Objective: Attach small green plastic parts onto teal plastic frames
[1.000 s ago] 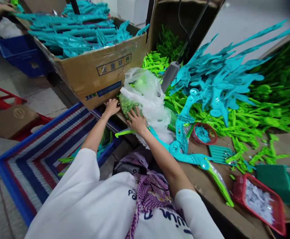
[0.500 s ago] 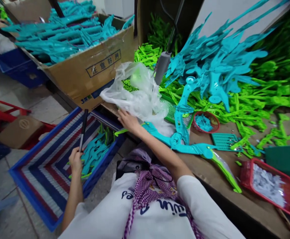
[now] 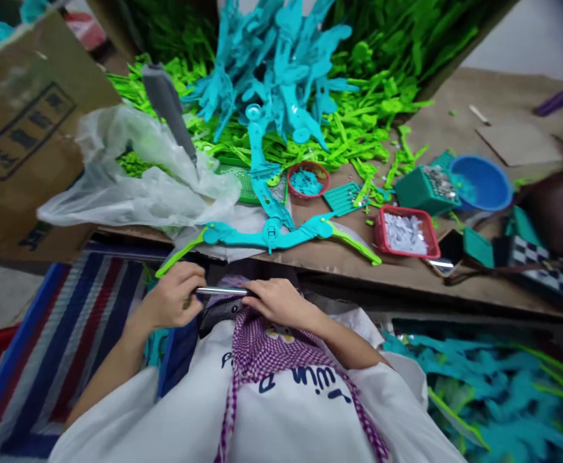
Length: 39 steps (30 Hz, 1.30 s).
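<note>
Frame point(image 3: 271, 236) between hands point(image 3: 281, 302) and basket point(image 3: 310, 195)

Left hand point(image 3: 179, 294), right hand point(image 3: 278, 301) — holding silvery rod point(image 3: 222, 291), turquoise frame point(image 3: 242, 238) beyond

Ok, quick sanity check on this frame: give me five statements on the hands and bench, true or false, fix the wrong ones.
1. A metal rod spans from the left hand to the right hand. True.
2. The round red basket holds white pieces. False: the round red basket holds teal pieces.
3. A teal-and-green jointed piece lies at the front edge of the table. True.
4. The blue bowl stands left of the plastic bag. False: the blue bowl is well to the right of the plastic bag.
5. The left hand is on the plastic bag. False: it grips the metal rod.
</note>
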Motion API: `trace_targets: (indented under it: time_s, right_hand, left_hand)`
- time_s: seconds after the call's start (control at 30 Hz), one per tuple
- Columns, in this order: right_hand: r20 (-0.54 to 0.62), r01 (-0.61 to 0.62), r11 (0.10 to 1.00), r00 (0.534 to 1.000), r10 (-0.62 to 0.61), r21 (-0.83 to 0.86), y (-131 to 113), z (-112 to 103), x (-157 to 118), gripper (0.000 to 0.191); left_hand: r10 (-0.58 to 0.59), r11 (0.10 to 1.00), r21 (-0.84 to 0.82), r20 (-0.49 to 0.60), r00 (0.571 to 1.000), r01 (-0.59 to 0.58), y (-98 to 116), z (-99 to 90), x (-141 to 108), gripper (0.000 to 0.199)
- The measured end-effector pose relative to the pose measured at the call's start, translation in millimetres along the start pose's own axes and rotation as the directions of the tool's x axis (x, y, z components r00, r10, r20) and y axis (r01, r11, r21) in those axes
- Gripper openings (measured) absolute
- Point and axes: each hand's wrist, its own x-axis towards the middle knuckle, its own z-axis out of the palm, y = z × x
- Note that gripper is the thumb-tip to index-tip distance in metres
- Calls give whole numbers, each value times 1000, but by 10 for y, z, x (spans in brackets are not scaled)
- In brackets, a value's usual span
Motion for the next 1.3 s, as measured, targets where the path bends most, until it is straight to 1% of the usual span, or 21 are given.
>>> trace_targets:
  time_s: [0.07,0.1,0.17,0.2,0.23,0.27,0.33,0.4,0.43,0.5,0.53,0.6,0.67,0.7,0.8,0.93,1.0,1.1,1.17,1.23,1.3]
  right_hand:
    - [-26,-189,964,980,198,189,265,143,-271,37]
    - [-69,-273,916,950,306,295,389,213,-410,37]
    - [-145,-380,758,840,523,530,594,321,-677,40]
    - [-152,-385,651,777,611,654,671,355,-797,42]
    - [-140,-351,532,720,679,771,730,375,-903,43]
    - [-115,-289,407,679,725,866,774,382,-994,43]
    - [-59,-142,194,642,765,971,831,373,-1121,42]
    - [-34,-38,73,617,786,997,871,358,-1186,40]
    - [-25,-9,38,600,800,999,891,357,-1200,41]
    - [-9,16,0,556,831,1000,936,374,-1211,42]
    - [-8,19,-3,528,849,1000,959,391,-1213,44]
    - [-30,-6,37,454,890,999,1002,430,-1219,46]
    - [-59,-90,101,384,922,991,1035,456,-1232,47]
    - [-71,-150,133,363,929,980,1050,459,-1237,48]
    - [-109,-307,224,349,931,925,1108,429,-1224,48]
    - [-189,-427,312,306,933,848,1238,331,-1136,49]
    - [-241,-475,361,295,925,802,1282,288,-1111,50]
    - [-318,-528,432,296,901,731,1241,272,-1135,49]
    - [-373,-577,470,287,882,668,1154,292,-1170,49]
    - [-405,-633,487,283,869,602,1062,318,-1191,49]
    - [-391,-681,478,294,872,555,1000,334,-1187,48]
  left_hand:
    - [89,995,-57,91,992,-84,45,242,367,25]
    - [111,990,-102,128,986,-98,61,375,563,30]
    - [130,974,-207,167,977,-94,85,674,969,53]
    - [123,966,-246,173,977,-78,96,842,1167,62]
    - [88,967,-253,168,982,-44,107,1022,1353,65]
    - [37,974,-225,173,984,3,119,1206,1520,62]
    - [-72,992,-86,194,978,90,141,1560,1775,57]
    - [-145,989,70,205,968,134,155,1835,1909,54]
    - [-163,983,123,204,965,140,159,1928,1933,52]
    - [-173,976,167,193,966,141,165,2023,1913,48]
    - [-170,976,168,187,967,139,171,2034,1880,47]
    - [-159,980,152,194,968,130,191,2016,1803,44]
    - [-140,985,130,227,964,112,217,1983,1754,42]
    - [-130,988,119,247,960,103,228,1970,1753,43]
    - [-129,990,92,311,942,105,246,1954,1860,52]
    - [-169,985,99,402,900,141,273,1965,2096,67]
    - [-208,977,130,402,892,169,301,1982,2147,68]
    - [-237,966,184,367,899,180,341,2025,2111,69]
    - [-219,966,211,351,910,151,355,2059,2055,69]
    - [-195,967,221,341,919,124,356,2085,2011,69]
    - [-186,970,213,333,925,118,354,2097,1993,68]
